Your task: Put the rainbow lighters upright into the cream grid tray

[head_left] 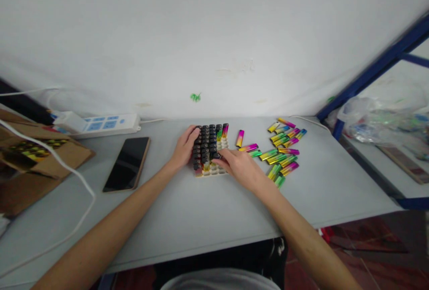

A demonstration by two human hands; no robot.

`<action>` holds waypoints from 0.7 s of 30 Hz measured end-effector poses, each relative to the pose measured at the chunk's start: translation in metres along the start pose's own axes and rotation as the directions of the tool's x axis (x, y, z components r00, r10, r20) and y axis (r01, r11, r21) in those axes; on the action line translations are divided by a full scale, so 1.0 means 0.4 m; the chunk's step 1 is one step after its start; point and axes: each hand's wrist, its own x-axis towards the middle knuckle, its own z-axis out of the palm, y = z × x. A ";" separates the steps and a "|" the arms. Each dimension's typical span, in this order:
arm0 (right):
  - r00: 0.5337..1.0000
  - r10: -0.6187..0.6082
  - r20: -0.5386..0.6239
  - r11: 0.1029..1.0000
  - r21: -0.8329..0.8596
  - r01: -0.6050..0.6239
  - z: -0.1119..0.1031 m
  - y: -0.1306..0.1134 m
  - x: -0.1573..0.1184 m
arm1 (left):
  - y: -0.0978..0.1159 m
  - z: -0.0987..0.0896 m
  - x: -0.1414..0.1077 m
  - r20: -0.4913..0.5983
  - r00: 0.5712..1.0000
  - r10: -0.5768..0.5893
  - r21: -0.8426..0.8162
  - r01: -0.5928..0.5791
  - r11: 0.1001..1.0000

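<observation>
A white tray with round slots (214,172) stands near the middle of the table, its left part filled with upright black-topped lighters (208,140). My left hand (186,146) rests against the tray's left side, fingers curled round the outer lighters. Over the tray's front right part, my right hand (239,165) pinches a black-topped lighter (217,156) at the edge of the filled rows. Several shiny sleeves in pink, yellow, green and blue (279,139) lie loose to the right of the tray, some close to my right hand. A pink and yellow one (240,138) lies apart behind it.
On the left are a dark phone (127,164), a white power strip (110,123), an open cardboard box (40,158) and a white cable (82,178) crossing the table. A blue metal frame (368,73) and plastic bags (378,113) are at the right. A wall stands behind.
</observation>
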 end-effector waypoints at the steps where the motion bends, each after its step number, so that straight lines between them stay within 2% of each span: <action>1: 1.000 0.011 0.009 0.999 -0.043 -0.010 0.003 -0.005 0.001 | -0.001 0.000 0.000 0.002 1.000 0.003 -0.004 -0.003 1.000; 6: 0.996 0.085 0.019 0.963 -0.257 -0.078 0.016 -0.023 0.005 | -0.002 0.001 0.001 0.000 1.000 -0.014 -0.001 0.014 1.000; 12: 0.997 0.058 0.047 0.982 -0.182 -0.048 0.010 -0.020 0.001 | 0.004 0.001 0.000 0.012 1.000 -0.011 -0.054 0.012 0.998; 18: 0.989 0.027 0.148 0.960 -0.278 0.015 0.000 -0.022 0.001 | 0.012 0.001 0.000 0.007 1.000 -0.011 -0.065 0.011 0.998; 21: 0.990 0.013 0.143 0.977 -0.212 0.017 -0.011 -0.013 0.002 | 0.012 0.001 0.001 0.014 1.000 -0.020 -0.064 0.021 0.998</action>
